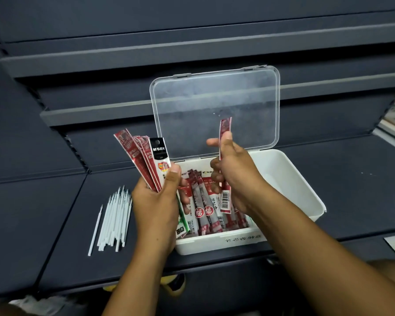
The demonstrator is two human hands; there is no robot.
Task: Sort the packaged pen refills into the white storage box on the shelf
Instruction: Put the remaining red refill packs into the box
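Near left on the shelf: a loose sheaf of bare white refills, apart from everything else. Just right of it, grips a fan of packaged refills in the left hand, fingers curled round the lower ends, tops splayed up and to the left. Farther and to the right, over the white storage box, pinches a single red packet in the right hand, thumb and fingers closed on its middle. Stands nearly upright, barcode end down, directly above the packets in the box (long axes running near to far, filling the left part). Probably needs tipping from upright to flat to lie alongside them; right part of the box bare. Farthest, the clear lid, standing open.
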